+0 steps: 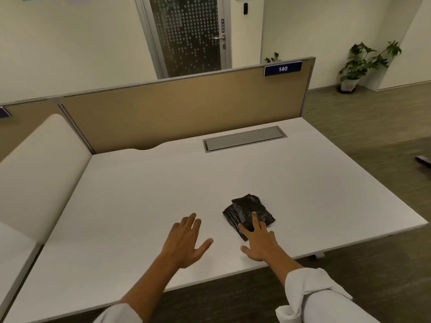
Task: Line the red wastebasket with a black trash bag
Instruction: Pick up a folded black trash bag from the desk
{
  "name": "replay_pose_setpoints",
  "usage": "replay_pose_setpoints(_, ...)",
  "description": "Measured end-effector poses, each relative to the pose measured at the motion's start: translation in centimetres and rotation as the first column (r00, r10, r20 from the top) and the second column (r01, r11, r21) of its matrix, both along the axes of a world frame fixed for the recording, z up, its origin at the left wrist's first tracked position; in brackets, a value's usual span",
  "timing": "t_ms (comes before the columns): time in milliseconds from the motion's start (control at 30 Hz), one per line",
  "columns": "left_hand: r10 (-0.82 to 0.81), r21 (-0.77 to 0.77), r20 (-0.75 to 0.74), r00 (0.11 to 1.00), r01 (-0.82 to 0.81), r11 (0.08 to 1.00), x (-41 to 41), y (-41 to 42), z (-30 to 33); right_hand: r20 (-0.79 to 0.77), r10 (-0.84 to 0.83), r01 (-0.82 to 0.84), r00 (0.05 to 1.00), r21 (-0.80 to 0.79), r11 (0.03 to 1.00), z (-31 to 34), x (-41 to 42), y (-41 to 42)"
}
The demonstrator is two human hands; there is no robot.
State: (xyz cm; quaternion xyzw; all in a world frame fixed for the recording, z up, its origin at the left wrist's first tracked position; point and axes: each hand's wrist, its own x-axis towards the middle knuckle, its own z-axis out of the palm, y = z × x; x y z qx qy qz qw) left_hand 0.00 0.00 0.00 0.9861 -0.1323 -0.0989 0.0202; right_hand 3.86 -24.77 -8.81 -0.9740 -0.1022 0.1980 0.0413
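Observation:
A folded black trash bag (248, 209) lies flat on the white desk (140, 194), near its front right part. My right hand (257, 242) is spread open with its fingertips resting on the near edge of the bag, gripping nothing. My left hand (185, 241) hovers open just above the desk, a hand's width to the left of the bag, fingers apart and empty. No red wastebasket shows anywhere in the view.
A tan partition (182, 108) with a blue "140" sign (283, 69) closes the desk's far side. A grey cable hatch (243, 139) sits in the desktop. A white cushioned seat (39, 173) stands on the left. A potted plant (363, 64) and a glass door (186, 33) lie beyond.

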Motion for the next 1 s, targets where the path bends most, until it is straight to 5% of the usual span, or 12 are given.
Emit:
replay_pose_setpoints(367, -0.027, -0.014, -0.055, 0.998, 0.027, 1.000, -0.4, -3.0, -5.4, -0.043, -0.003, -0.001, 0.999, -0.097, 0.995, -2.5, 2.1, 0.4)
replay_pose_setpoints(500, 0.004, -0.045, -0.090, 0.996, -0.008, 0.999, -1.3, -3.7, -6.5, 0.142, -0.107, 0.084, 0.984, 0.160, 0.984, -2.0, 0.2, 0.9)
replay_pose_setpoints(667, 0.107, -0.277, -0.058, 0.993, -0.119, 0.954, -3.1, -6.0, -6.0, 0.328, -0.332, 0.090, 0.884, 0.578, 0.811, 0.5, -4.8, 1.3)
replay_pose_setpoints(800, 0.266, -0.597, -0.059, 0.962, -0.248, 0.763, -5.2, -7.3, -4.4, 0.232, -0.450, 0.102, 0.862, 0.791, 0.603, 2.7, -9.0, 0.8)
replay_pose_setpoints(1000, 0.346, -0.732, -0.084, 0.935, -0.293, 0.615, -9.0, -8.0, -3.0, 0.123, -0.456, 0.135, 0.881, 0.859, 0.494, 4.7, -13.6, -1.1)
